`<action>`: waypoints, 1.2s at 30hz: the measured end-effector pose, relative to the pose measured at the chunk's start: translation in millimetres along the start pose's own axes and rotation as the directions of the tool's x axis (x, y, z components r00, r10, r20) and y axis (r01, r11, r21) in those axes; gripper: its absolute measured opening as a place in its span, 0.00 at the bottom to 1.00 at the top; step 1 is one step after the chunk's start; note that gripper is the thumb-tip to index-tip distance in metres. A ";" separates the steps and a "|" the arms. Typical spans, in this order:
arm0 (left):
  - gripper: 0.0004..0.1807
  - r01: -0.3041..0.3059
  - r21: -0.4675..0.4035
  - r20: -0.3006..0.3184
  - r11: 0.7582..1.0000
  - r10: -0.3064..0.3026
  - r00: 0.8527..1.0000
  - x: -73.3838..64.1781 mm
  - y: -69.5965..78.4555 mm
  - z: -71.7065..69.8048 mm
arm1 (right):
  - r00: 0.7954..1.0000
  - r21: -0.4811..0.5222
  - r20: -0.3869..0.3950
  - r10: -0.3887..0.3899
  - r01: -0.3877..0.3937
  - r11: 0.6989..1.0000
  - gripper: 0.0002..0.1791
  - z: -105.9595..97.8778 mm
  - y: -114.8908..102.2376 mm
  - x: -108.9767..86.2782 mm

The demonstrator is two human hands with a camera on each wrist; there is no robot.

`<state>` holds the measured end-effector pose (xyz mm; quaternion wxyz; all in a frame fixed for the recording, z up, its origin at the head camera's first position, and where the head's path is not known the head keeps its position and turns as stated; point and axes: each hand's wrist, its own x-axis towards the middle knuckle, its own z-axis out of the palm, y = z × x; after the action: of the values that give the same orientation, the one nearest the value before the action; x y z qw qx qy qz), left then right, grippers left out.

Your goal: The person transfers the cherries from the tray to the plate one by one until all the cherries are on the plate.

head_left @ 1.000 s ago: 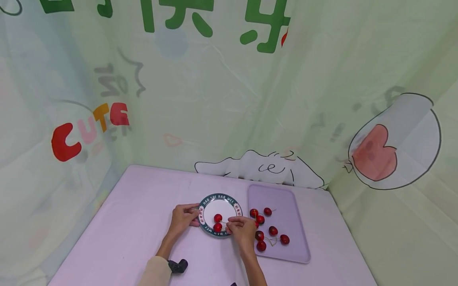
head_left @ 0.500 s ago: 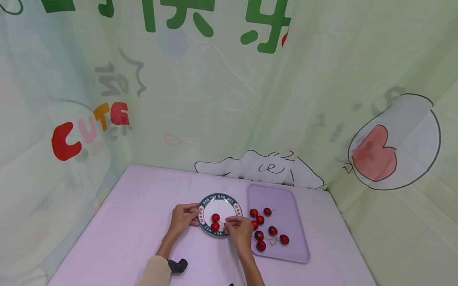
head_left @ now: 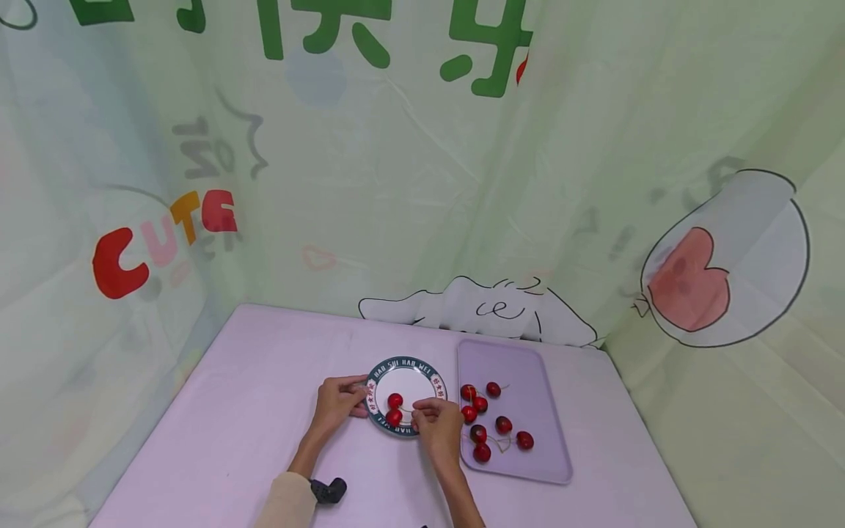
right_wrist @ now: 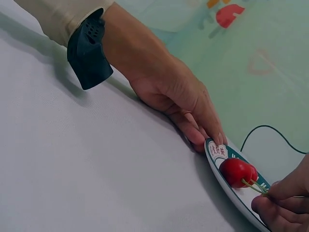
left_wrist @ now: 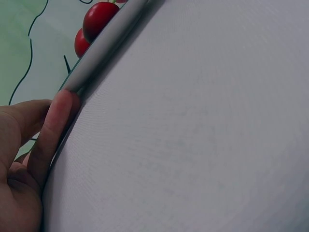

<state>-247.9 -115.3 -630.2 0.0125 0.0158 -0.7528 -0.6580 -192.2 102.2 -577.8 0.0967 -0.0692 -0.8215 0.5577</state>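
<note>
A white plate with a dark green lettered rim lies on the table. My left hand grips its left edge, thumb on the rim and fingers at the side, as the right wrist view also shows. Two red cherries are over the lower left of the plate. Between thumb and fingertips, my right hand pinches their green stems. In the left wrist view the cherries show above the plate's pale side.
Right of the plate, a light purple tray holds several dark red cherries, some joined by stems. A black strap device is on my left wrist. Behind the table hangs a printed pale green curtain.
My right hand has moved slightly left over the plate, carrying the two cherries by their stems toward its lower left. The left hand stays on the rim.
</note>
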 end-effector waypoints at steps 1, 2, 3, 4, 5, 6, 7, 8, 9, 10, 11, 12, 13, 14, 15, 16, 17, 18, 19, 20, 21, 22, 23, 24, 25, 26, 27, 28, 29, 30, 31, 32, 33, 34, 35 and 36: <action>0.19 0.001 -0.001 -0.001 1.000 -0.001 1.000 0.1 0.1 -0.1 | 1.000 -0.009 -0.001 -0.016 0.016 1.000 0.04 0.2 -0.3 -0.3; 0.19 0.003 -0.001 -0.002 1.000 -0.003 1.000 0.1 0.2 -0.1 | 1.000 -0.019 -0.003 -0.029 0.029 0.999 0.04 0.4 -0.4 -0.3; 0.19 0.001 0.001 -0.001 1.000 -0.001 1.000 -0.1 0.6 -0.3 | 0.999 -0.026 -0.005 -0.034 0.034 0.999 0.04 0.8 -0.6 -0.6; 0.19 0.003 0.000 -0.001 1.000 -0.003 1.000 -0.3 1.0 -0.4 | 0.999 -0.038 -0.008 -0.037 0.036 0.999 0.04 1.4 -0.3 -0.4; 0.19 0.005 0.000 -0.001 1.000 -0.005 1.000 -0.5 1.5 -0.6 | 0.999 -0.048 -0.009 -0.040 0.040 0.998 0.05 1.9 -0.2 -0.4; 0.19 0.006 0.000 -0.001 1.000 -0.006 1.000 -1.0 2.3 -0.7 | 0.999 -0.058 -0.010 -0.043 0.043 0.997 0.05 2.4 0.1 -0.4; 0.19 0.008 -0.002 0.000 1.000 -0.008 1.000 -1.3 2.9 -0.9 | 0.999 -0.067 -0.011 -0.050 0.049 0.997 0.05 3.0 0.6 -0.4; 0.19 0.008 -0.002 0.000 1.000 -0.008 1.000 -1.9 3.7 -0.9 | 0.999 -0.074 -0.011 -0.048 0.047 0.996 0.05 3.4 0.7 -0.4; 0.19 0.008 -0.001 0.001 1.000 -0.008 1.000 -2.4 4.4 -1.0 | 0.999 -0.083 -0.011 -0.043 0.042 0.996 0.05 3.8 0.7 -0.4; 0.19 0.010 -0.003 0.002 1.000 -0.010 1.000 -2.8 4.9 -1.0 | 0.999 -0.094 -0.011 -0.039 0.038 0.995 0.05 4.2 1.0 -0.3; 0.19 0.008 -0.003 0.004 1.000 -0.008 1.000 -3.2 5.3 -1.0 | 0.999 -0.106 -0.011 -0.038 0.037 0.994 0.05 4.6 1.2 -0.2; 0.19 0.007 -0.004 0.006 1.000 -0.007 1.000 -3.5 5.5 -1.1 | 0.999 -0.119 -0.011 -0.039 0.037 0.992 0.05 4.8 1.2 -0.4; 0.19 0.006 -0.004 0.008 1.000 -0.006 1.000 -3.7 5.5 -1.1 | 0.999 -0.134 -0.010 -0.036 0.034 0.990 0.05 5.0 1.3 -0.5; 0.19 0.003 -0.002 0.010 1.000 -0.003 1.000 -4.0 5.6 -1.1 | 0.999 -0.150 -0.007 -0.034 0.033 0.988 0.05 5.4 1.4 -0.8; 0.19 0.004 -0.003 0.013 1.000 -0.004 1.000 -4.1 5.4 -1.1 | 0.999 -0.166 -0.006 -0.036 0.034 0.986 0.05 5.6 1.6 -1.2; 0.19 0.005 -0.004 0.014 1.000 -0.005 1.000 -4.4 5.2 -1.2 | 0.999 -0.176 -0.004 -0.039 0.038 0.984 0.05 5.7 1.6 -1.7; 0.19 0.006 -0.005 0.015 1.000 -0.006 1.000 -4.5 5.1 -1.4 | 0.999 -0.186 -0.001 -0.041 0.040 0.982 0.05 5.9 1.6 -2.1; 0.19 0.009 -0.004 0.017 1.000 -0.009 1.000 -4.6 4.9 -1.5 | 0.999 -0.194 0.003 -0.041 0.041 0.980 0.05 6.0 1.5 -2.5; 0.20 0.008 -0.004 0.018 1.000 -0.008 1.000 -4.6 4.7 -1.7 | 0.999 -0.199 0.006 -0.042 0.042 0.979 0.05 6.1 1.2 -2.9; 0.19 0.001 -0.001 0.021 1.000 -0.001 1.000 -4.7 4.3 -1.9 | 0.999 -0.202 0.009 -0.043 0.043 0.978 0.05 6.2 0.8 -3.1; 0.19 0.003 -0.001 0.021 1.000 -0.003 1.000 -4.5 4.0 -2.0 | 0.999 -0.203 0.009 -0.043 0.044 0.978 0.05 6.3 0.3 -3.2; 0.19 0.001 0.001 0.022 1.000 -0.001 1.000 -4.3 3.7 -2.2 | 0.999 -0.203 0.011 -0.043 0.045 0.978 0.06 6.4 -0.3 -3.3; 0.20 -0.002 0.003 0.023 1.000 0.002 1.000 -4.1 3.2 -2.4 | 0.999 -0.205 0.012 -0.043 0.044 0.978 0.06 6.4 -0.9 -3.3; 0.20 -0.009 0.008 0.024 1.000 0.009 1.000 -3.8 2.7 -2.5 | 0.999 -0.205 0.013 -0.043 0.045 0.978 0.06 6.4 -1.7 -3.3; 0.19 -0.015 0.010 0.025 1.000 0.014 1.000 -3.7 2.3 -2.7 | 0.999 -0.205 0.013 -0.043 0.045 0.978 0.05 6.4 -2.4 -3.2; 0.19 -0.019 0.014 0.025 1.000 0.018 1.000 -3.6 2.1 -2.7 | 0.999 -0.205 0.014 -0.041 0.043 0.978 0.05 6.4 -2.9 -3.2; 0.19 -0.012 0.014 0.023 1.000 0.012 1.000 -3.6 2.1 -2.7 | 0.999 -0.205 0.018 -0.045 0.047 0.978 0.05 6.3 -3.4 -3.1; 0.19 -0.013 0.014 0.022 1.000 0.013 1.000 -3.6 2.0 -2.7 | 0.999 -0.205 0.019 -0.039 0.042 0.978 0.05 6.3 -3.5 -2.9; 0.19 -0.012 0.013 0.020 1.000 0.011 1.000 -3.6 2.0 -2.6 | 0.999 -0.206 0.022 -0.045 0.049 0.977 0.05 6.3 -3.6 -2.7; 0.19 -0.010 0.012 0.018 1.000 0.010 1.000 -3.6 2.1 -2.4 | 0.999 -0.203 0.024 -0.046 0.050 0.978 0.05 6.2 -3.6 -2.6; 0.20 -0.003 0.008 0.014 1.000 0.003 1.000 -3.6 2.2 -2.3 | 0.999 -0.203 0.025 -0.047 0.051 0.978 0.05 6.3 -3.5 -2.5; 0.20 0.001 0.005 0.010 1.000 -0.001 1.000 -3.5 2.4 -2.0 | 0.998 -0.202 0.027 -0.049 0.053 0.978 0.05 6.1 -3.4 -2.5; 0.20 0.004 0.003 0.007 1.000 -0.004 1.000 -3.4 2.5 -1.8 | 0.998 -0.202 0.029 -0.061 0.066 0.977 0.06 6.0 -3.5 -2.4; 0.19 0.004 0.002 0.005 1.000 -0.004 1.000 -3.3 2.6 -1.6 | 0.998 -0.201 0.027 -0.060 0.064 0.977 0.06 5.9 -3.5 -2.2; 0.19 0.002 0.003 0.004 1.000 -0.002 1.000 -3.2 2.6 -1.5 | 0.997 -0.200 0.027 -0.068 0.072 0.977 0.06 5.5 -4.1 -2.3; 0.19 0.001 0.003 0.004 1.000 -0.001 1.000 -3.1 2.8 -1.4 | 0.998 -0.199 0.026 -0.066 0.070 0.978 0.06 5.3 -4.4 -2.4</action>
<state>-244.7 -116.2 -627.3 0.0107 0.0150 -0.7537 -0.6569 -191.1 95.3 -575.7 0.1001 -0.0452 -0.8761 0.4695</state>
